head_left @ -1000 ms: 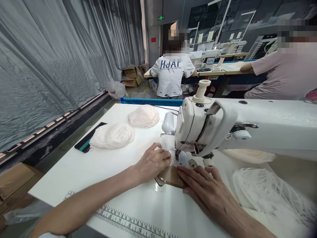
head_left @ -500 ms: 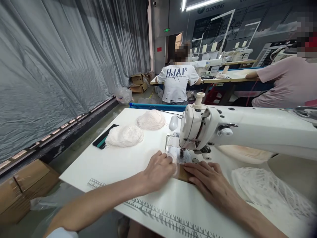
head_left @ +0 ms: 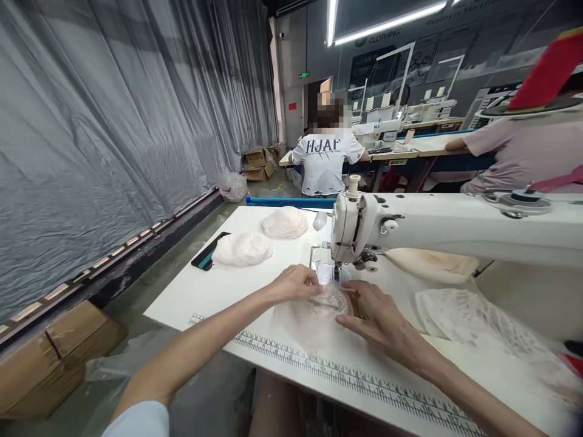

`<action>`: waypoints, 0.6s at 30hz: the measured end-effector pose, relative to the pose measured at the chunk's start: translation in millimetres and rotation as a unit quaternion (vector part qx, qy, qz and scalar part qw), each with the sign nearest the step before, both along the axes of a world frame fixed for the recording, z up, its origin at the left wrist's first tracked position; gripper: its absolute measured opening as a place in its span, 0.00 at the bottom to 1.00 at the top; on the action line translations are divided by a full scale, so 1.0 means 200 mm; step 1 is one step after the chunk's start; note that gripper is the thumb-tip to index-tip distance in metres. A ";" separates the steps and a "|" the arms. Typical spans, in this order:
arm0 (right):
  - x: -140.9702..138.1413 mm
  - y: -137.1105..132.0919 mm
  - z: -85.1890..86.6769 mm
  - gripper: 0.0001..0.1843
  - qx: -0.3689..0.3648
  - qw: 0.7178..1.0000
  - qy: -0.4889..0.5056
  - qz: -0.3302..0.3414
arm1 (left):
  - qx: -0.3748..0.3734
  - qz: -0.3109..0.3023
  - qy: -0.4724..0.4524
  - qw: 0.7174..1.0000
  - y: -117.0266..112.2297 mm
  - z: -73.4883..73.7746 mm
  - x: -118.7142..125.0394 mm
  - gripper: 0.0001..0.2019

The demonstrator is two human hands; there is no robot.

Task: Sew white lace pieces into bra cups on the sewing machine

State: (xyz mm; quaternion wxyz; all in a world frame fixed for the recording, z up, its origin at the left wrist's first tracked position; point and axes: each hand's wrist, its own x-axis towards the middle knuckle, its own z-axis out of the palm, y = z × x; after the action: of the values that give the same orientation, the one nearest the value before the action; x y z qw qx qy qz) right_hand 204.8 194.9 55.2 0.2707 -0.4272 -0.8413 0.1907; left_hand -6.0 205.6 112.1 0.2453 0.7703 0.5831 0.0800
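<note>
Just in front of the sewing machine's needle and presser foot (head_left: 336,273), a sheer white lace piece (head_left: 325,300) with a scalloped edge lies on the table. My left hand (head_left: 296,283) pinches its upper left part, fingers closed. On the right, my right hand (head_left: 376,312) lies with thumb and fingers spread, the thumb touching the lace's edge. A brown flat piece (head_left: 357,303) shows partly beneath that hand; the rest is hidden. The white sewing machine (head_left: 437,221) reaches in from the right above both hands.
Two stacks of pale lace pieces, a white stack (head_left: 243,249) and a pinkish stack (head_left: 285,223), sit at the back left. More white lace (head_left: 469,309) lies right. A printed ruler (head_left: 314,367) runs along the front edge. Two people sit ahead; a cardboard box (head_left: 54,358) stands left.
The lace piece now lies more spread out in front of the presser foot. My left hand has shifted up slightly, and my right thumb has spread away from the fingers. The view has tilted up.
</note>
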 end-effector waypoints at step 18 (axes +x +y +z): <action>-0.10 -0.10 -0.07 0.11 -0.092 0.990 0.109 -0.019 | 0.004 0.018 -0.099 0.995 -0.16 -0.12 0.11 0.09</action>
State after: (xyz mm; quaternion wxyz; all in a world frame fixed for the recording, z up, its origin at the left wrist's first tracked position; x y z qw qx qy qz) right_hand 185.6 174.3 41.9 0.3241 -0.4432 -0.7770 0.3078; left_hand 15.9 174.0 88.4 0.2972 0.7491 0.5694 0.1620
